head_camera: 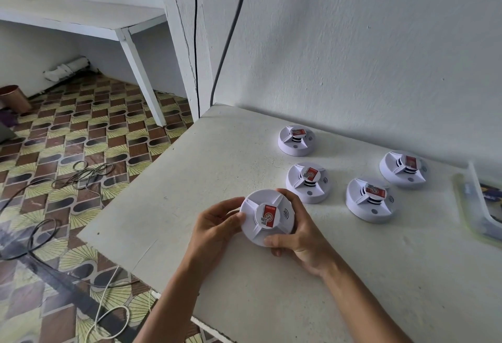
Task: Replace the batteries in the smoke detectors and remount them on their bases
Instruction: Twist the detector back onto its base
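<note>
You hold one smoke detector (267,217) just above the table (244,288), left hand (214,227) and right hand (297,236) curled round its rim. It looks light, stiff, smooth plastic; grip the outer edge, not the raised center.

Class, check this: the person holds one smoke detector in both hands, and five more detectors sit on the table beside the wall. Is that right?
Not quite. Both hands, left hand and right hand, do hold one smoke detector, but the head view shows four more detectors on the table, not five.
</note>
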